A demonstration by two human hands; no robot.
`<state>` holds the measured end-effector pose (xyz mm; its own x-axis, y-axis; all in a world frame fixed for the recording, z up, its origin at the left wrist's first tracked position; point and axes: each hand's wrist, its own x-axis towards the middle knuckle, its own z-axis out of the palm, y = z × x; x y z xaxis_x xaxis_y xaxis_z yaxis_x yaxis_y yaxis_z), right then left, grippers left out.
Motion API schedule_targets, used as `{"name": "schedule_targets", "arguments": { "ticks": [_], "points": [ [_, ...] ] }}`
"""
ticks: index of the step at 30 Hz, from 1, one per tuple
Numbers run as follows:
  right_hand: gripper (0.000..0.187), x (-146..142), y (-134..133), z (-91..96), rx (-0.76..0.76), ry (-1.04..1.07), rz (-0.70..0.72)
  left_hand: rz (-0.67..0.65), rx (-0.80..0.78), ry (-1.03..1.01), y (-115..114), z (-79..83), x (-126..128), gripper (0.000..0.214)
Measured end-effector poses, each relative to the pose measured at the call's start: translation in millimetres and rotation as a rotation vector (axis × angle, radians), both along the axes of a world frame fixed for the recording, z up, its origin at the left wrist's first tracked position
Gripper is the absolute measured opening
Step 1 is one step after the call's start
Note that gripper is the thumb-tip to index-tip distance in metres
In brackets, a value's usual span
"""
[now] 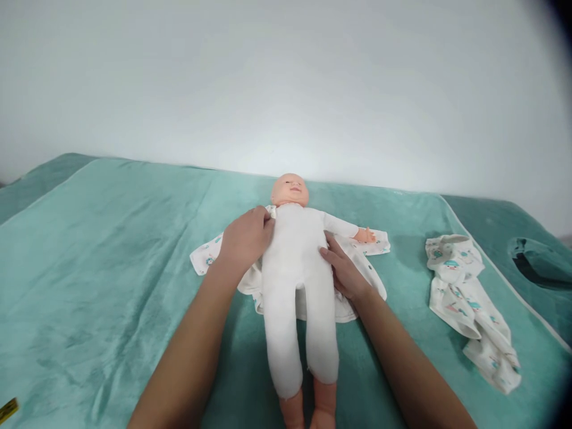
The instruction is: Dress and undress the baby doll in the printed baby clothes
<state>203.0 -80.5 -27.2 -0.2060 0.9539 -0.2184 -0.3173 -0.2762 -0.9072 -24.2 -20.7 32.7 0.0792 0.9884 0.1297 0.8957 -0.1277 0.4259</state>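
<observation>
Plain pale wall (286,89) fills the upper part of the frame; green blanket (111,268) covers the surface below, a few creases on the left, darker green cover (504,223) showing past its edge at the right. Doll (292,250) lies on its back at center, head toward the wall, legs pointing at me, feet cut off by the bottom edge. White cloth body, bare head. Printed white shirt (370,274) is spread under the torso, sleeves sticking out both ways. Doll's arm at right of center lies over one sleeve, its small hand on the printed cloth; its other arm is hidden by my left hand (245,238).

That hand is at the doll's shoulder, left of center, fingers curled in close by a bit of shirt edge; can't tell if they pinch it. My right hand (346,271) is at the doll's side, right of center, fingers loosely apart, tips touching the white body, shirt beside and below them.

Second printed garment (469,310) lies crumpled at right, well apart from both hands. Dark curved band (531,274) at far right, too unclear to name. Small yellow-and-black item (9,410) in the lower left corner, partly cut off.
</observation>
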Motion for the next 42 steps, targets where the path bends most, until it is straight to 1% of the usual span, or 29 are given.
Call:
{"name": "schedule_targets", "arguments": {
  "ticks": [2,3,5,7,8,10,12,13,14,15,17,18,20,21,23,25,26,27,28,29,31,32,33,35,37,39,42],
  "points": [
    [0.059,0.4,0.2,-1.3,-0.004,-0.006,0.006,-0.005,0.043,-0.053,3.8,-0.9,-2.0,0.014],
    [0.059,0.5,0.4,-1.7,-0.006,-0.017,0.004,0.000,0.046,-0.116,4.8,-0.2,-3.1,0.014],
    [0.060,0.4,0.9,-2.0,-0.012,-0.044,-0.003,0.013,0.007,-0.325,3.8,3.7,-4.3,0.014],
    [0.059,0.0,1.2,-1.8,-0.018,-0.062,0.007,-0.001,-0.071,-0.613,-2.0,10.6,-3.0,0.015],
    [0.058,-0.2,1.2,-1.7,-0.019,-0.068,0.019,-0.039,-0.133,-0.763,-6.5,14.9,-1.2,0.015],
    [0.057,-0.6,1.0,-1.4,-0.014,-0.082,0.046,-0.174,-0.307,-1.004,-16.8,24.6,3.5,0.018],
    [0.057,-0.7,0.4,-1.5,0.003,-0.082,0.055,-0.311,-0.468,-1.129,-26.0,34.7,7.6,0.025],
    [0.056,-0.8,0.2,-1.7,0.011,-0.075,0.055,-0.343,-0.510,-1.153,-29.2,39.8,8.6,0.027],
    [0.055,-0.8,0.0,-2.0,0.016,-0.066,0.054,-0.334,-0.515,-1.160,-31.2,44.8,8.7,0.028],
    [0.054,-0.9,-0.1,-2.3,0.017,-0.058,0.052,-0.297,-0.497,-1.151,-32.2,49.5,7.8,0.028],
    [0.053,-1.2,0.0,-2.8,0.015,-0.052,0.046,-0.217,-0.460,-1.081,-32.2,57.4,4.1,0.027],
    [0.053,-1.5,0.2,-3.1,0.016,-0.051,0.043,-0.202,-0.455,-1.034,-32.4,59.8,1.6,0.026],
    [0.054,-2.1,0.3,-3.5,0.025,-0.037,0.038,-0.198,-0.421,-0.945,-36.3,59.6,-3.3,0.023],
    [0.054,-2.4,0.3,-3.6,0.030,-0.024,0.037,-0.190,-0.373,-0.898,-41.4,56.3,-5.3,0.020],
    [0.051,-2.7,0.4,-4.3,0.030,0.001,0.034,-0.114,-0.208,-0.779,-59.0,42.5,-7.9,0.017],
    [0.050,-2.5,1.0,-5.6,0.029,0.007,0.029,-0.003,-0.040,-0.637,-84.8,19.8,-8.1,0.016],
    [0.050,-2.2,1.5,-6.5,0.034,0.005,0.028,0.049,0.026,-0.612,-98.8,6.3,-7.3,0.015],
    [0.051,-1.8,2.0,-7.6,0.045,0.003,0.027,0.078,0.067,-0.598,-112.5,-7.5,-5.8,0.016],
    [0.052,-1.4,2.4,-8.7,0.058,0.002,0.028,0.079,0.069,-0.570,-124.7,-20.7,-3.5,0.020],
    [0.053,-0.9,2.6,-9.8,0.069,0.002,0.027,0.102,0.102,-0.522,-134.9,-32.4,-0.4,0.024],
    [0.056,0.0,2.0,-11.8,0.078,0.005,0.027,0.136,0.171,-0.426,-147.7,-48.1,8.0,0.029],
    [0.059,0.5,1.1,-12.5,0.076,0.007,0.031,0.156,0.205,-0.391,-150.7,-51.3,12.8,0.026],
    [0.063,0.9,0.1,-13.0,0.073,0.007,0.037,0.176,0.232,-0.368,-152.2,-51.3,17.6,0.021],
    [0.069,2.0,-2.4,-13.3,0.071,0.012,0.055,0.231,0.256,-0.365,-153.9,-42.6,25.9,0.017],
    [0.072,3.4,-4.5,-12.9,0.075,0.028,0.071,0.291,0.247,-0.400,-158.2,-26.1,31.1,0.018],
    [0.073,4.8,-5.7,-12.5,0.085,0.061,0.080,0.321,0.229,-0.450,-165.6,-7.5,32.8,0.018],
    [0.071,6.5,-5.8,-13.1,0.115,0.129,0.101,0.277,0.221,-0.470,-175.2,14.2,32.5,0.018]
  ]
}}
